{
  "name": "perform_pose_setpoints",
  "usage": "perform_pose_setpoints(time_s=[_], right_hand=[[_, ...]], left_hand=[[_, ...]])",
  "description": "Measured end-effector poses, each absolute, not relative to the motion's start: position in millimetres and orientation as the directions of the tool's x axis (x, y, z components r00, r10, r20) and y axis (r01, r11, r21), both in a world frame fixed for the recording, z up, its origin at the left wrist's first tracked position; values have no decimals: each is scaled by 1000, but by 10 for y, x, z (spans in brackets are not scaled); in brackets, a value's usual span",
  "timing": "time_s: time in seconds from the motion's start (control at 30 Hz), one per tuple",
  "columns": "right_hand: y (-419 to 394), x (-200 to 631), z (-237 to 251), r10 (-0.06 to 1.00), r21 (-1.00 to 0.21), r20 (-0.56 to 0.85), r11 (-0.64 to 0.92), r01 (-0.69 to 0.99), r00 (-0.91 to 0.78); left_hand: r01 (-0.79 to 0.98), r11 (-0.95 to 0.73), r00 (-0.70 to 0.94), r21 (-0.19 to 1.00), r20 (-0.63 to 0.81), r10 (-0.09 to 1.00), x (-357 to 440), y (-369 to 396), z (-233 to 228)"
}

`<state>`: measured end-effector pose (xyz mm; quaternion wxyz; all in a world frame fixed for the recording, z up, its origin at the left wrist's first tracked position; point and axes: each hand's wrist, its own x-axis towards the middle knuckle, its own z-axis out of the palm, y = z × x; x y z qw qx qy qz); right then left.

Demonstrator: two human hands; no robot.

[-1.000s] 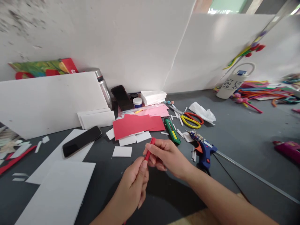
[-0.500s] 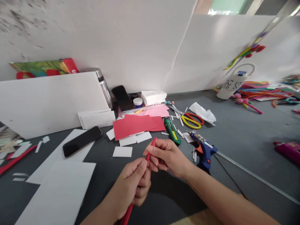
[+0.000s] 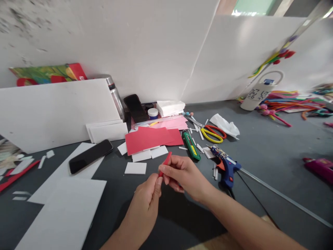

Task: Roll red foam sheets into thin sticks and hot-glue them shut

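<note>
A narrow red strip [image 3: 167, 159], perhaps folded or rolled paper, sticks up between my two hands above the dark table. My right hand [image 3: 183, 173] pinches it between thumb and fingers just below its upper end. Lower down, my left hand [image 3: 147, 198] grips the same strip, its thumb close to the right fingertips. The left hand hides the strip's lower part. Beyond the hands lie red paper sheets [image 3: 145, 139] and a small white card [image 3: 135, 168]. A green utility knife [image 3: 191, 146] rests just behind my right hand.
To the right are a blue glue gun [image 3: 229, 172] with a long clear stick, scissors [image 3: 212, 135], a white bottle [image 3: 257, 95] and a purple glue gun [image 3: 319, 170]. On the left, a phone [image 3: 91, 156] lies on white sheets [image 3: 65, 211]. A white board [image 3: 57, 114] stands behind.
My left hand has turned, so its curled fingers and the strip's lower end no longer show. The strip's tip and my right hand have shifted slightly left.
</note>
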<state>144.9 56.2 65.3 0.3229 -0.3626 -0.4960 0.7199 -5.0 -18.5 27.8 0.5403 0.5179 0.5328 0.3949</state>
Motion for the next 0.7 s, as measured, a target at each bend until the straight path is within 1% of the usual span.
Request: perform_pose_setpoints(time_s=[0.1,0.2,0.33,0.4,0.43,0.47,0.53,0.6,0.63,0.7], right_hand=[[566,1482,669,800,-947,-194,-303,-104,-568],[588,1531,679,750,-934,-185,-335,-123,-635],[609,1569,699,669,-912,-142,-375,-167,-729],[607,1569,712,660,-914,-126,-368,-172,-741],[606,1567,717,671,-920,-123,-353,-169,-731],[606,1564,719,690,-928,-124,-335,-163,-713],[617,1560,715,761,-943,-142,-299,-148,-633],[647,1566,699,848,-950,-169,-276,-147,-502],[668,1573,689,886,-952,-175,-265,-157,-430],[711,1593,668,929,-952,-177,-245,-183,-325]], left_hand=[[-30,286,173,958,-277,945,-25,-176,359],[-208,436,300,876,-367,880,-50,-152,481],[-404,606,511,685,-380,771,-147,-127,565],[-442,662,583,605,-367,725,-171,-124,559],[-449,669,594,592,-362,718,-167,-125,547],[-448,658,584,605,-359,728,-153,-126,530],[-403,577,496,710,-360,790,-104,-133,484],[-281,445,353,850,-340,872,-50,-145,430],[-205,380,286,902,-317,904,-30,-151,405],[-96,311,211,946,-286,935,-12,-159,379]])
